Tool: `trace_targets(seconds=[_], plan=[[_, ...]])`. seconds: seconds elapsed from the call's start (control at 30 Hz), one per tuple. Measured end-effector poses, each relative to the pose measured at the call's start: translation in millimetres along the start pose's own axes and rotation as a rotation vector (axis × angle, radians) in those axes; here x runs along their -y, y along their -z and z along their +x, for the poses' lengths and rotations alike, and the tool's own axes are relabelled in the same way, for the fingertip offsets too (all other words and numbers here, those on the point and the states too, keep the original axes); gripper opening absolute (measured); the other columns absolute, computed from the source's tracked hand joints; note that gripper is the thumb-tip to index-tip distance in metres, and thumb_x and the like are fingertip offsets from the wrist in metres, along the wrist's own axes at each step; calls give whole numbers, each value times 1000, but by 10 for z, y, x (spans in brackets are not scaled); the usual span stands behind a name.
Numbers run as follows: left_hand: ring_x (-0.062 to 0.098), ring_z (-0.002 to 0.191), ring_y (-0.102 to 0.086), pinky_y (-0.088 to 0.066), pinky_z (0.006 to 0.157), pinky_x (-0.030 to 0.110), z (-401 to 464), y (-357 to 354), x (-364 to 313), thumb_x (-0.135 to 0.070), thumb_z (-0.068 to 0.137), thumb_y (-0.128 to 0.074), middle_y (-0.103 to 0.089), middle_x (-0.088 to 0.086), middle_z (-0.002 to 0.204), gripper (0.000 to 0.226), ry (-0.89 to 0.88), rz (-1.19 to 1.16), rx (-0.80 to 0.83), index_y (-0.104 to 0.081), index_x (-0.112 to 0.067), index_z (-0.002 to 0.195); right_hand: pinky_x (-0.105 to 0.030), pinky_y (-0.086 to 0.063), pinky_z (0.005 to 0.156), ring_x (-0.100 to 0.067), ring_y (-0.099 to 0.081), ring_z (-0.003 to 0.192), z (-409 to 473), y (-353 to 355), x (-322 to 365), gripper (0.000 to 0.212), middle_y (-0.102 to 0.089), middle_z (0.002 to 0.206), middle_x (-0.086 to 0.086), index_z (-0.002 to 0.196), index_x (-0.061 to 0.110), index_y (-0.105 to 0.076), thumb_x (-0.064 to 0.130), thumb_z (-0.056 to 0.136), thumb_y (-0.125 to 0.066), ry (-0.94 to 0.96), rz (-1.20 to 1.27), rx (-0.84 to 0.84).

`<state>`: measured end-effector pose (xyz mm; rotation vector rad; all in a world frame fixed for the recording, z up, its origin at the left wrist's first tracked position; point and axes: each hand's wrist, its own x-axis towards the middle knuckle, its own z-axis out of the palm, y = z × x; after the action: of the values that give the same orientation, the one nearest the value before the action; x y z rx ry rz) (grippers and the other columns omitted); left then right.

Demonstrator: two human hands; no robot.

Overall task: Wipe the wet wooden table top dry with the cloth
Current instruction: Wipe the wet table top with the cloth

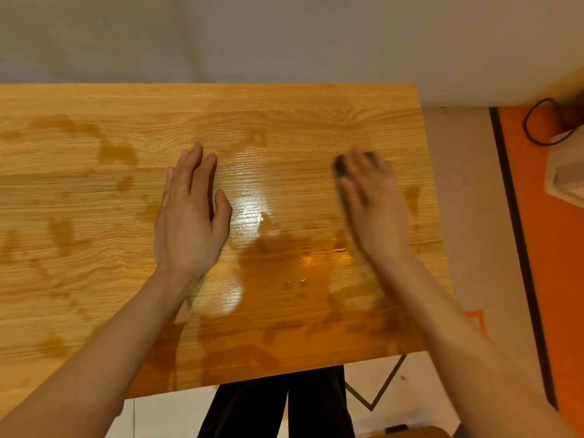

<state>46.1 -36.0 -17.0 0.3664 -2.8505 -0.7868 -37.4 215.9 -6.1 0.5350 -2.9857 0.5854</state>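
Right hand point(371, 203) blurred, fingers laid over a dark cloth point(340, 165) on right part of wooden tabletop point(284, 105); grip vs flat press, cannot tell. Left hand point(189, 213) flat on tabletop, fingers straight, holding nothing. Wet patches point(284, 257) across centre and left. Cloth likely soft, light, bunches easily; best pressed under palm, since it will probably slide readily on wet wood.

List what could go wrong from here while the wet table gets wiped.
1. The dark cloth barely shows from under the right hand; a pad that small may smear the big puddle rather than soak it up.
2. That puddle reaches toward the wooden table top's near edge, so a stroke toward the person could push water onto the black trousers.
3. The left hand lies flat on wet wood and could slip.
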Motion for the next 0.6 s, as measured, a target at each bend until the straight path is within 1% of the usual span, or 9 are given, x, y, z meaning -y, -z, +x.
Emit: trace_targets(seconds=[0.07,0.1,0.2,0.27,0.33,0.4,0.43,0.47,0.6], plan=[[25,155,-24,-7,128,30,-6,-5,10,-26,103,-39,-31,11,164,53,-5,-7,-2,-41,-5,152,-43,-19,120,-25,-26,145,-104,194,-393,48,-38,154,-3,145,14,-43,38,104,-33,-281,65,-54],[26,155,-24,-8,128,32,-8,-7,16,-26,103,-39,-31,12,164,53,-9,-10,-3,-41,-5,152,-44,-16,121,-24,-22,147,-175,216,-427,50,-34,156,-2,147,15,-40,39,105,-29,-370,92,-75],[26,155,-24,-12,129,39,2,-1,21,-25,103,-40,-31,12,164,53,-11,-18,3,-40,-6,152,-46,-17,120,-26,-20,147,-283,34,2,46,-32,156,-5,147,11,-39,32,106,-31,-468,65,-119],[26,155,-23,-13,128,42,2,2,18,-25,104,-40,-31,12,164,52,-12,-15,8,-40,-5,152,-50,-27,116,-31,-32,143,-309,-170,472,43,-42,150,-9,142,9,-47,29,105,-36,-342,-14,-132],[26,155,-22,-14,128,43,-1,3,17,-23,105,-41,-30,12,165,51,-14,-5,12,-40,-5,152,-50,-31,114,-32,-39,139,-366,-341,808,43,-49,146,-9,138,10,-52,32,103,-38,-156,-25,-74],[25,156,-21,-13,128,42,2,-3,22,-20,105,-42,-29,11,165,50,-10,3,16,-39,-5,153,-49,-32,115,-29,-39,139,-356,-323,722,44,-49,145,-6,137,12,-54,35,101,-43,16,-19,-7],[25,156,-21,-12,129,42,3,-4,27,-20,105,-42,-29,11,165,50,-9,3,19,-39,-5,153,-49,-32,115,-28,-39,140,-347,-250,559,44,-48,146,-6,137,12,-53,34,101,-45,49,-26,-5],[25,156,-21,-12,129,42,6,-4,30,-20,105,-42,-29,11,165,50,-10,2,21,-39,-5,153,-48,-30,116,-27,-35,142,-356,-150,342,44,-45,149,-5,140,13,-50,34,102,-44,9,-30,0],[26,155,-22,-14,128,44,-7,-4,33,-18,105,-44,-30,12,165,49,-13,-11,14,-40,-4,152,-48,-17,120,-24,-16,148,-505,234,-326,49,-27,159,-3,150,17,-33,37,105,-32,-440,55,-72]])
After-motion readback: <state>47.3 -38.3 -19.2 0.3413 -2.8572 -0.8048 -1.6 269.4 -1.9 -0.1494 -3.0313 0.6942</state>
